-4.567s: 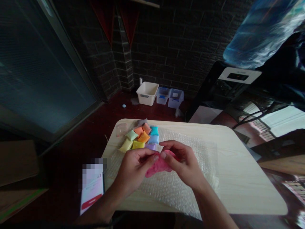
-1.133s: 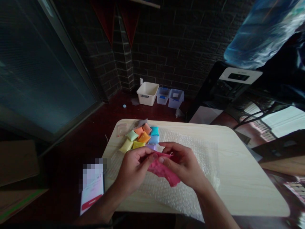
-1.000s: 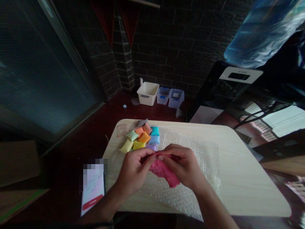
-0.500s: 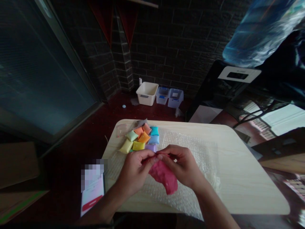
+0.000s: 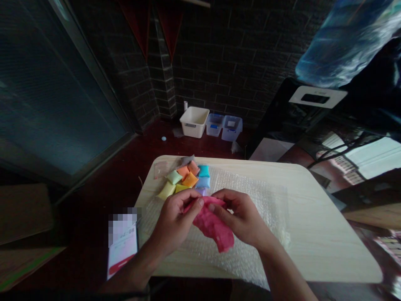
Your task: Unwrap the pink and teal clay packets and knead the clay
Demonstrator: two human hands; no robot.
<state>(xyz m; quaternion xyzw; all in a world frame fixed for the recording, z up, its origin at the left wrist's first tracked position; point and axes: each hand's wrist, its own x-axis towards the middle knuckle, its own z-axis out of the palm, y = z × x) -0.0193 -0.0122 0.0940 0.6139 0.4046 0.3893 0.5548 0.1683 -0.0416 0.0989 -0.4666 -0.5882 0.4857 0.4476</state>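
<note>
A soft pink sheet of modelling clay (image 5: 216, 228) is held above the table between both hands, with its wrinkled lower end hanging down toward the right. My left hand (image 5: 175, 217) pinches its upper left part between thumb and fingers. On the other side, my right hand (image 5: 244, 217) grips the upper right edge, thumb pressed on the near face. Beyond the hands lies a cluster of small coloured clay packets, among them an orange packet (image 5: 190, 179), a pale yellow packet (image 5: 167, 190) and a teal packet (image 5: 204, 170). A purple packet (image 5: 201, 191) is partly hidden behind the clay.
Bubble wrap (image 5: 250, 196) covers the middle of the pale wooden table (image 5: 328, 234). A phone (image 5: 123, 251) is by the left edge. On the floor behind stand a cream basket (image 5: 194, 122) and two clear bins, one a blue-handled bin (image 5: 232, 127). A water dispenser (image 5: 313, 98) stands right.
The pink clay has gone from a compact lump to a longer, thinner hanging sheet. My fingers have shifted along its upper edge, and the hands have just moved slightly apart.
</note>
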